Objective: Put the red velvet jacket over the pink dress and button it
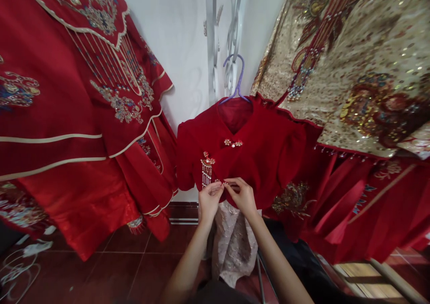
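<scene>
A short red velvet jacket (pixel 262 151) hangs on a purple hanger (pixel 237 82) against the white wall. It has a pearl clasp (pixel 233 143) at the chest and a beaded tassel brooch (pixel 207 167) lower left. Both my hands meet at the jacket's lower front edge. My left hand (pixel 208 201) pinches a small jewelled fastening (pixel 220 182) there. My right hand (pixel 242 196) pinches the fabric edge beside it, fingers closed. A pale lace skirt (pixel 231 245) hangs below the jacket, between my forearms.
A large red embroidered robe (pixel 74 129) hangs at the left. A gold sequinned robe (pixel 363 66) with red pleats (pixel 376 210) hangs at the right. White metal bars (pixel 212 39) run up the wall. White cables (pixel 23 259) lie on the dark red floor tiles.
</scene>
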{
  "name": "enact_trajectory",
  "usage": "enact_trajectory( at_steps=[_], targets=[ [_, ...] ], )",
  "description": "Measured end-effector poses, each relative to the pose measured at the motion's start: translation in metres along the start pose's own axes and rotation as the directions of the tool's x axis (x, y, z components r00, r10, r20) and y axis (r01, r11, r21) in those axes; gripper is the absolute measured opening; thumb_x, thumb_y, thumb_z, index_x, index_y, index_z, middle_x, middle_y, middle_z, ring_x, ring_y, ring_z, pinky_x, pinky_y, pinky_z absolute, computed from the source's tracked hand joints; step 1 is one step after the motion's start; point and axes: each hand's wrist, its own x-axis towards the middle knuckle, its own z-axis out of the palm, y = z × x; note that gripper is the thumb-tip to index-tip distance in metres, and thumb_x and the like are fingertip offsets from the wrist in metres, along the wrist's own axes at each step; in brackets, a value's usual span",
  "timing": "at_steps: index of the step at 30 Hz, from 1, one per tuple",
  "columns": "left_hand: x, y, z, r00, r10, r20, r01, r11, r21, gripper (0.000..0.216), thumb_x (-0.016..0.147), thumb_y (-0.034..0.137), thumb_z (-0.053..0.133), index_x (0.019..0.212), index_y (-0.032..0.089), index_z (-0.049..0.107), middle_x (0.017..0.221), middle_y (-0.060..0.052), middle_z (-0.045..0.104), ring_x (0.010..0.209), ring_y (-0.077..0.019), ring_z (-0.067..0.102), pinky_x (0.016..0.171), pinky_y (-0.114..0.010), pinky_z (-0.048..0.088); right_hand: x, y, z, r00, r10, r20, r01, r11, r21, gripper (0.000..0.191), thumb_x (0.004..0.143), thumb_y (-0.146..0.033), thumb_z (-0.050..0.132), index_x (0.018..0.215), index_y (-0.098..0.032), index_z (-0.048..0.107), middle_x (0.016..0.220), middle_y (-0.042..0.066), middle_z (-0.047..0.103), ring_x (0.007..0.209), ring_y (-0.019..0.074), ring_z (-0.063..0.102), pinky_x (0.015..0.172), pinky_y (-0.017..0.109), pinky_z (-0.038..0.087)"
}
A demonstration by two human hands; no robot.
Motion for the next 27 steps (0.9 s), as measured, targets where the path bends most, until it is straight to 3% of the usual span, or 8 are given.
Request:
enact_trajectory(
  at_steps=[14,17,22,25,27],
  targets=[
    [0.008,0.017,-0.01,0.978,0.12,0.173,-0.147,0.977,0.153,0.016,0.076,0.025,0.067,0.087,0.014,0.071,0.089,-0.01,0.075,0.081,-0.0196,0.072,0.078,-0.033,0.057,0.001,0.0,0.006,0.998,-0.007,-0.069,0.005,1.0,-0.02,0.022,0.088,-0.032,0.057,0.098,-0.019,0.071,0.096,0.007,0.067,0.084,0.0167,0.068,0.075,0.03,0.06],
    [0.004,0.016,-0.013,0.982,0.152,0.11,-0.17,0.969,0.18,0.02,0.078,0.021,0.063,0.097,0.016,0.069,0.088,-0.008,0.074,0.083,-0.018,0.07,0.076,-0.03,0.055,-0.001,-0.006,-0.002,0.998,0.019,-0.064,-0.021,1.0,-0.023,0.025,0.089,-0.034,0.056,0.103,-0.02,0.07,0.102,0.008,0.067,0.087,0.0175,0.068,0.073,0.029,0.06],
    [0.003,0.015,-0.027,0.976,0.195,-0.1,-0.17,0.961,0.216,0.021,0.077,0.015,0.056,0.094,0.015,0.068,0.085,-0.007,0.072,0.075,-0.015,0.066,0.071,-0.027,0.053,-0.013,-0.015,-0.022,0.964,0.137,-0.229,-0.131,0.991,0.039,0.026,0.088,-0.038,0.057,0.103,-0.02,0.068,0.1,0.007,0.07,0.085,0.0183,0.069,0.072,0.031,0.06],
    [0.005,0.015,-0.028,0.971,0.218,-0.095,-0.187,0.946,0.263,0.016,0.078,0.015,0.055,0.09,0.015,0.067,0.087,-0.006,0.07,0.074,-0.0144,0.065,0.071,-0.027,0.052,-0.019,-0.014,-0.024,0.961,0.184,-0.205,-0.167,0.981,0.096,0.026,0.088,-0.04,0.057,0.102,-0.019,0.067,0.097,0.008,0.07,0.085,0.0192,0.069,0.073,0.032,0.06],
    [0.004,0.016,-0.021,0.965,0.263,-0.025,-0.241,0.916,0.322,0.016,0.08,0.015,0.055,0.091,0.017,0.067,0.091,-0.006,0.068,0.078,-0.0147,0.064,0.073,-0.028,0.052,-0.02,-0.01,-0.018,0.976,0.16,-0.145,-0.149,0.985,0.083,0.026,0.088,-0.039,0.057,0.103,-0.019,0.067,0.101,0.009,0.069,0.091,0.02,0.068,0.076,0.032,0.059]
  ],
)
